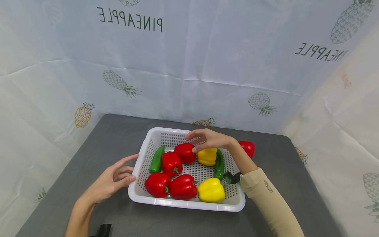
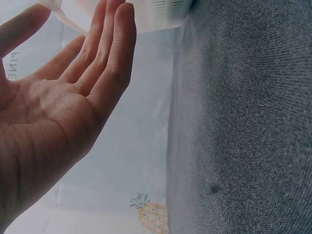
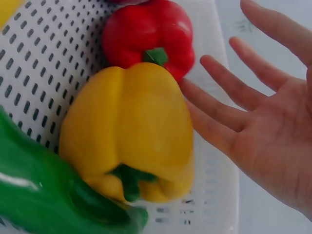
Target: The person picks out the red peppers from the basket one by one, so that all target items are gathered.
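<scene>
A white perforated plastic basket [image 1: 189,203] stands on the table with peppers in it. My left hand [image 1: 108,181] is at its left side, fingertips and thumb right at the rim, palm facing the basket. My right hand [image 1: 211,139] reaches over the back of the basket with fingers spread and nothing between them. Below it lie a red bell pepper [image 1: 184,152] and a yellow bell pepper [image 1: 208,157]. In the right wrist view the fingers are close beside that yellow pepper [image 3: 131,131] and the red one [image 3: 151,36].
Inside the basket are also a green chili pepper [image 1: 157,159] at left, another green one [image 1: 219,166] at right, several red peppers [image 1: 183,187] and a yellow pepper [image 1: 211,190] at the front. Outside, behind the right forearm, a red pepper [image 1: 248,148] lies on the grey table [image 1: 275,164].
</scene>
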A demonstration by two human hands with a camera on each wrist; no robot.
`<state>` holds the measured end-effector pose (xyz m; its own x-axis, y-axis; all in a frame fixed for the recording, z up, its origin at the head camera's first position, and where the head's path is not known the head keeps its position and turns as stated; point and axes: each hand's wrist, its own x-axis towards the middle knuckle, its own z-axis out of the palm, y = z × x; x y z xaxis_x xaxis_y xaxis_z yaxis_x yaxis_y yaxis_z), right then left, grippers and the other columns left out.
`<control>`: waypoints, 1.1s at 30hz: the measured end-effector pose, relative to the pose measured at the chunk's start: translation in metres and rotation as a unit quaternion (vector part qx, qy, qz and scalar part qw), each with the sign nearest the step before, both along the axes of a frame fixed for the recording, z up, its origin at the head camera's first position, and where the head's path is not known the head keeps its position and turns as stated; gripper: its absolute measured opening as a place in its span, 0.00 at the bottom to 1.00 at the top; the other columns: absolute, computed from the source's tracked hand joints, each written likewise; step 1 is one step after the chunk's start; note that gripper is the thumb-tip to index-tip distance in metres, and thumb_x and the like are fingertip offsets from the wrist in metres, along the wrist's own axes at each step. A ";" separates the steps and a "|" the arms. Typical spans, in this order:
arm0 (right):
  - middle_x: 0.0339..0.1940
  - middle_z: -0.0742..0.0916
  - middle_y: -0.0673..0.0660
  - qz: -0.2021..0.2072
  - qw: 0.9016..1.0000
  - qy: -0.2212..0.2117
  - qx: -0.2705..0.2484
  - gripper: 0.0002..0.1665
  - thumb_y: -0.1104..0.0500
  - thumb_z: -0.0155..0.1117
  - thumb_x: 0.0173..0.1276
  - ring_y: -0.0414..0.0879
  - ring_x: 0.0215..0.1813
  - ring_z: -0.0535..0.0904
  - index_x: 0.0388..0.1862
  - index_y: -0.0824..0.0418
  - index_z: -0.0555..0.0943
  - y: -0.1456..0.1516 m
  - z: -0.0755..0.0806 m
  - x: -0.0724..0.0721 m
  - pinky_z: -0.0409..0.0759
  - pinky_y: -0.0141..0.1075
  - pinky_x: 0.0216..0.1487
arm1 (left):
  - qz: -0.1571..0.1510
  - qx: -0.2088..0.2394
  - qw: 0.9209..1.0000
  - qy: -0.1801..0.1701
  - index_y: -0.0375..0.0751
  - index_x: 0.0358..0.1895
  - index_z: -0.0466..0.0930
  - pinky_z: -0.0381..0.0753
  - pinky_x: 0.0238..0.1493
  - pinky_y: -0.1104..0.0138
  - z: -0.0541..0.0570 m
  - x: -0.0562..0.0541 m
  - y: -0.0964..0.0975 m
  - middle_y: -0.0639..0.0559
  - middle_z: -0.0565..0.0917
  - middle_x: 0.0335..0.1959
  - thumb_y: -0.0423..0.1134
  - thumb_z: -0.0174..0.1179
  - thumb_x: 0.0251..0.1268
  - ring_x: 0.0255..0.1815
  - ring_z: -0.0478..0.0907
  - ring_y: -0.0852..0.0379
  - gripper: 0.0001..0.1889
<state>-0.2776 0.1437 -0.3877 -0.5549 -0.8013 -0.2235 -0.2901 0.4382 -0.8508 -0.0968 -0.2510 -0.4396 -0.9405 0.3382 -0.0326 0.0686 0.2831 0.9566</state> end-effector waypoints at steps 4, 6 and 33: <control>0.80 0.77 0.65 0.011 1.000 -0.006 0.021 0.40 0.60 0.72 0.72 0.64 0.77 0.78 0.80 0.65 0.71 -0.008 -0.005 0.001 0.83 0.52 0.74 | 0.000 0.001 1.000 0.000 0.42 0.87 0.56 0.94 0.50 0.61 0.000 0.000 0.000 0.29 0.85 0.64 0.36 0.67 0.77 0.54 0.91 0.59 0.41; 0.79 0.78 0.63 0.013 0.999 -0.007 0.030 0.40 0.60 0.73 0.70 0.61 0.76 0.78 0.79 0.64 0.72 -0.012 -0.008 0.001 0.83 0.51 0.74 | 0.000 -0.002 1.000 -0.001 0.42 0.87 0.56 0.94 0.50 0.60 0.000 0.000 0.000 0.29 0.85 0.64 0.36 0.67 0.77 0.54 0.91 0.58 0.42; 0.78 0.79 0.66 0.031 0.998 -0.003 0.061 0.40 0.63 0.73 0.73 0.59 0.76 0.78 0.81 0.64 0.70 -0.029 -0.014 0.004 0.83 0.47 0.75 | 0.009 -0.010 1.000 -0.007 0.41 0.87 0.56 0.94 0.51 0.58 0.001 0.000 0.002 0.31 0.86 0.63 0.37 0.67 0.77 0.54 0.90 0.61 0.42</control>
<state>-0.2740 0.1143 -0.4019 -0.5039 -0.8004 -0.3248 -0.3142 0.5201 -0.7942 -0.0966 -0.2489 -0.4385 -0.9460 0.3198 -0.0532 0.0492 0.3041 0.9514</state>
